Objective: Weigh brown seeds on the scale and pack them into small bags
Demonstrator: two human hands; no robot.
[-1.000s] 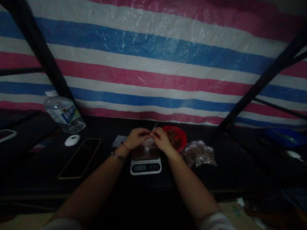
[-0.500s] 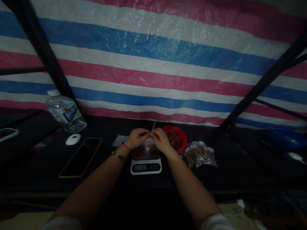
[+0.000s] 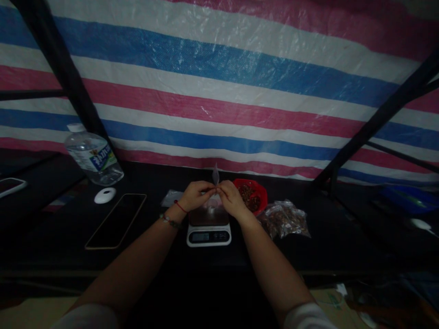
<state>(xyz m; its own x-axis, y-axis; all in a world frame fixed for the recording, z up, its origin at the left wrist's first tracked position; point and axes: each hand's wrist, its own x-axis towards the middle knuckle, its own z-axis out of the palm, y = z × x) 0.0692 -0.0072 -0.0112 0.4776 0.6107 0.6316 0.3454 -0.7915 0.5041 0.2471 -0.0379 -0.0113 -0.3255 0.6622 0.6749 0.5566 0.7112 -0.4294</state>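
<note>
Both hands meet above a white kitchen scale (image 3: 209, 236) with a dark weighing plate. Between the fingertips stands a small clear plastic bag (image 3: 216, 174), its upper part rising above the fingers. My left hand (image 3: 198, 195), with a red cord and beads at the wrist, pinches it from the left. My right hand (image 3: 229, 196) pinches it from the right. A pale round object (image 3: 211, 204) shows dimly on the scale plate below the fingers; its kind is unclear. Just right of my right hand sits a red tray (image 3: 262, 194) with small brown pieces in it.
Filled clear bags (image 3: 286, 219) lie right of the tray. Flat empty bags (image 3: 170, 198) lie by my left wrist. A phone (image 3: 116, 221), a white mouse (image 3: 104, 195) and a large plastic bottle (image 3: 94, 155) are on the left. Dark frame bars (image 3: 373, 121) slant up before the striped sheet.
The bag between my fingers now stands higher and more upright, with more of it showing. Both hands keep their pinch at nearly the same place. The view has shifted slightly.
</note>
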